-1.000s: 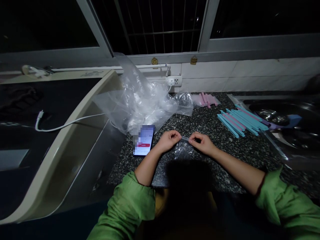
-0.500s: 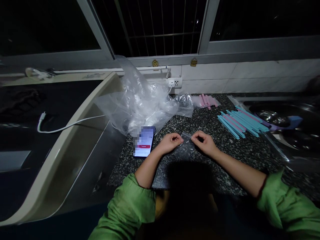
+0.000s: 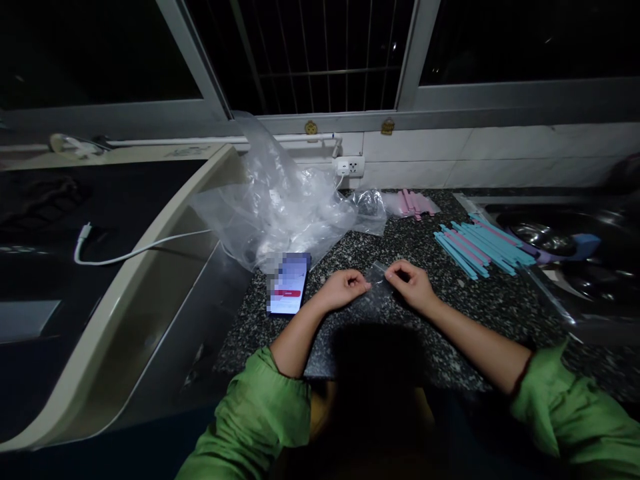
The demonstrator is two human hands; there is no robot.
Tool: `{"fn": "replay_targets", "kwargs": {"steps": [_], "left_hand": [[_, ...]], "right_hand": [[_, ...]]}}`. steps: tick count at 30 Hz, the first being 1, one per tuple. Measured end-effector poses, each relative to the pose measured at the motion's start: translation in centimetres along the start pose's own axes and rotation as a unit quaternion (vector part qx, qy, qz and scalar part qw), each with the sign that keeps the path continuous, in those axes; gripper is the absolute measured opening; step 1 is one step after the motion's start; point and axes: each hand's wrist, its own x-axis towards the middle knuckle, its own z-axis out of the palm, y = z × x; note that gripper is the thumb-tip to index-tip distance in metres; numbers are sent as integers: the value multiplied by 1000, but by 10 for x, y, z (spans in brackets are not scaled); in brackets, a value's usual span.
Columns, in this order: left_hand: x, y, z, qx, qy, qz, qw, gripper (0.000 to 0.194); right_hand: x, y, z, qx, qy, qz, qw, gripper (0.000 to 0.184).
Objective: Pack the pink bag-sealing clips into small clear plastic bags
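Note:
Between my two hands is a small clear zip bag (image 3: 376,288), held low over the dark speckled counter (image 3: 400,243). My left hand (image 3: 347,289) is closed, thumb and fingers pinching the bag's left side near its top. On the other side, my right hand (image 3: 411,285) pinches the upper right corner by the zip strip. The bag is see-through, and I cannot make out anything inside it. Just left of my left hand lies a phone (image 3: 289,283) with its screen lit.
Blue and pink strips (image 3: 483,247) lie in a pile at the right, by the sink (image 3: 600,207). A large crumpled plastic bag (image 3: 300,207) fills the back left. Pink pieces in a clear bag (image 3: 416,203) rest near the wall. A white cable (image 3: 140,252) crosses at left.
Both hands keep their pinch on the zip bag. The left hand has shifted slightly right and down, and the bag's top now tilts more.

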Motion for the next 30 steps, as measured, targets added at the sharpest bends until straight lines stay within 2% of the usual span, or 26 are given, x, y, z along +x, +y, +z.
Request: {"fn": "replay_targets", "kwargs": {"steps": [6,16,24,30], "left_hand": [[0,0,-1,33,-14,6,999,17],[-1,-2,0,62,-22,14,998,19],[-1,-2,-3,88,-20,25,996,18],[-2,-4,-2,99,-44,39,993,18]], "right_hand": [[1,5,0,24,5,36,999,26],[2,1,-2,17,29,23,999,27],[2,2,-3,36,35,43,998,31],[2,2,-3,36,35,49,998,29]]}}
